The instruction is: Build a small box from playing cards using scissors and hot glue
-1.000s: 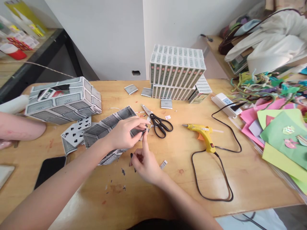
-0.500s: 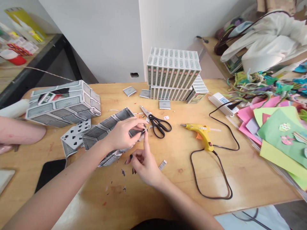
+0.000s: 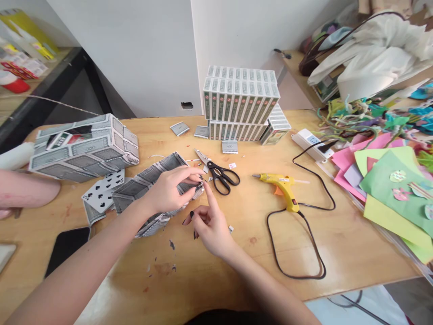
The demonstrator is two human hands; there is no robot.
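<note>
A box built from grey-backed playing cards (image 3: 135, 192) stands tilted on the table before me, its hollow side facing up. My left hand (image 3: 169, 189) reaches over it, thumb and fingers closed on its right end. My right hand (image 3: 213, 228) is just right of that end. Its index finger is stretched up to the corner beside my left fingertips, and the other fingers are loosely bent, holding nothing. Black-handled scissors (image 3: 221, 176) lie partly spread beyond my fingers. What exactly is under the left fingertips is hidden.
A finished-looking card box (image 3: 84, 146), loose playing cards (image 3: 101, 194) and a phone (image 3: 67, 246) lie left. Stacked card packs (image 3: 240, 101) stand behind. To the right are a yellow glue gun (image 3: 284, 187) with a looping cord, a power strip (image 3: 311, 144) and coloured paper (image 3: 399, 194).
My right hand has shifted slightly right, its index finger still at the box's corner. The left hand keeps its hold. The whole view has moved a little.
</note>
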